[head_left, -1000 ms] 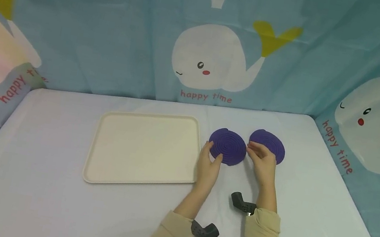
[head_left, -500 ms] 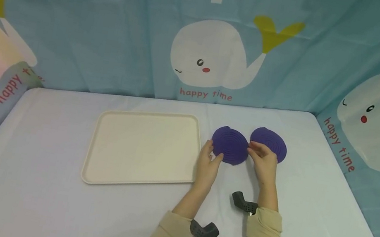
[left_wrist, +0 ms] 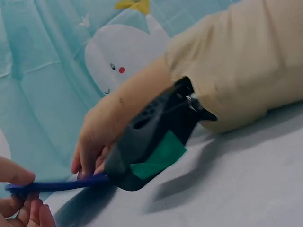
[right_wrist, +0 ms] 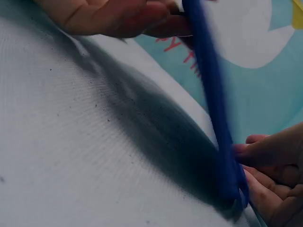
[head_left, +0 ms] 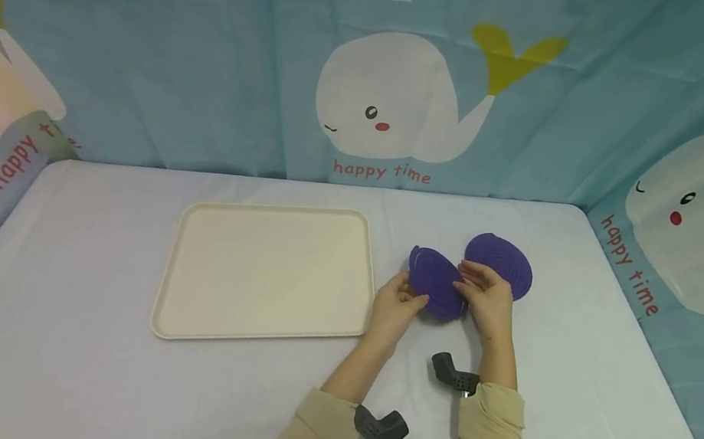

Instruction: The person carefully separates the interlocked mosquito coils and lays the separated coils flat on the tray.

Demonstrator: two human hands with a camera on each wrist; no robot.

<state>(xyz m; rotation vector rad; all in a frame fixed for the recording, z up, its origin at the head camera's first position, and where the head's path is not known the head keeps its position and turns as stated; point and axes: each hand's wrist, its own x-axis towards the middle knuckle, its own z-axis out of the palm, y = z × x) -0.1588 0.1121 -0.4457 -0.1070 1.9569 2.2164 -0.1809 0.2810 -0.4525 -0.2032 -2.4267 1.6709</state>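
Observation:
Both hands hold a purple round coaster point(head_left: 434, 284) with concentric ridges, tilted above the white table. In the head view my left hand point(head_left: 394, 308) pinches its lower left edge, thumb on the near face. At the opposite edge my right hand point(head_left: 487, 302) pinches it between thumb and fingers. The left wrist view shows the coaster point(left_wrist: 61, 184) edge-on with a shadow beneath it. Seen from the right wrist, the coaster point(right_wrist: 213, 90) is a blurred blue band with a small loop at its lower end. A second purple coaster point(head_left: 502, 262) lies flat behind my right hand, which partly covers it.
A cream rectangular tray point(head_left: 254, 343) lies left of my hands, its right rim close to my left hand. A blue curtain point(head_left: 222, 74) with whale prints hangs along the table's back and sides. Dark wrist camera mounts point(head_left: 382, 428) jut out from both forearms.
The held coaster has shifted right and toward me and tilted more. My left hand has moved right with it and slightly nearer. My right hand has barely moved; the second coaster stays in place.

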